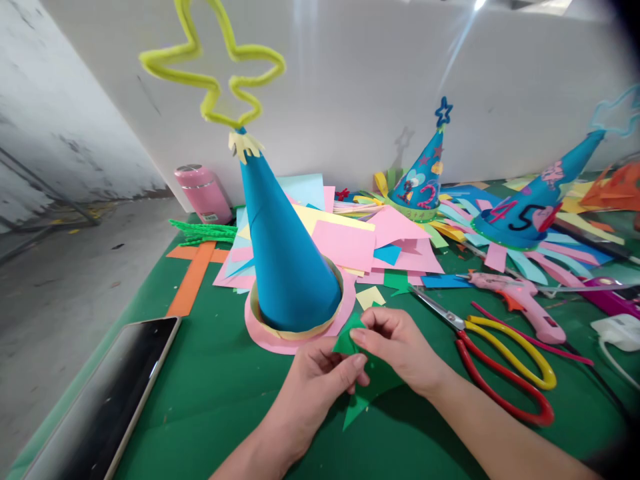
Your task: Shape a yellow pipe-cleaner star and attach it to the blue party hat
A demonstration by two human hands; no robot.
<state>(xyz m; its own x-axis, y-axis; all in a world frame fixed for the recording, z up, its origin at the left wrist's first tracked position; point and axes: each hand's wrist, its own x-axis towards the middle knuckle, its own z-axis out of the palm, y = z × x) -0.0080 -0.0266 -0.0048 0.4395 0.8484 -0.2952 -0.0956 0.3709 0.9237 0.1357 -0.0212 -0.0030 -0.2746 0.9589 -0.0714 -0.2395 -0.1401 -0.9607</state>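
Observation:
Between my two hands is a piece of green paper (373,380) with pointed edges. My left hand (320,373) pinches it from the left, thumb on top. With thumb and forefinger, my right hand (400,347) grips its upper part. Just behind my hands stands a blue paper cone hat (290,253) with a pink brim (295,345) and a yellow band around its base. A cream paper fringe (245,145) and a yellow pipe-cleaner star (215,80) top the cone. Scissors (465,327) with red and yellow handles lie open to the right of my right hand.
A phone (105,400) lies at the left edge. A pink glue gun (525,303) and a white plug (617,331) are on the right. Behind are coloured paper sheets (345,243), green pipe cleaners (205,233), a pink flask (204,193) and two decorated cone hats (420,173).

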